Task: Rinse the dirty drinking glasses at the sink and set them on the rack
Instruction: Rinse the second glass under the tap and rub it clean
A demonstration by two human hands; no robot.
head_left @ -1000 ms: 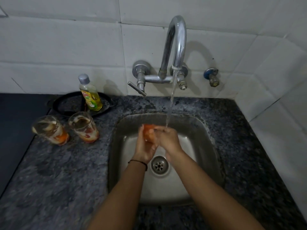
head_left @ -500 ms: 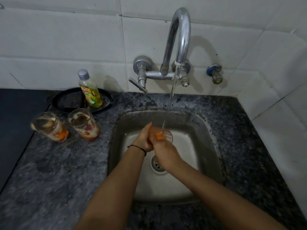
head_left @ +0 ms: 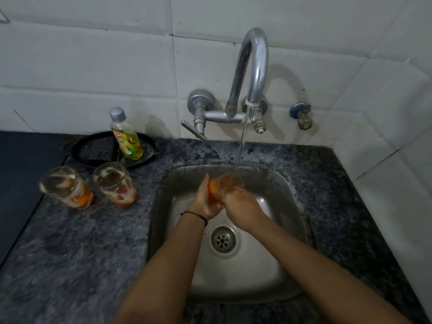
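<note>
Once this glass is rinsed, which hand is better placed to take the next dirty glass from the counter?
Probably the left hand. Both hands hold the glass under the water, but the two dirty glasses stand on the counter on its side; the right hand would have to cross over.

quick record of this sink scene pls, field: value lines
held glass: over the sink, mouth under the stream
left hand: grips its orange base
right hand: grips near the rim
tap: running
left counter glass: dirty, standing on the counter
right counter glass: dirty, standing beside it
soap bottle: on the black pan
rack: not in view
</note>
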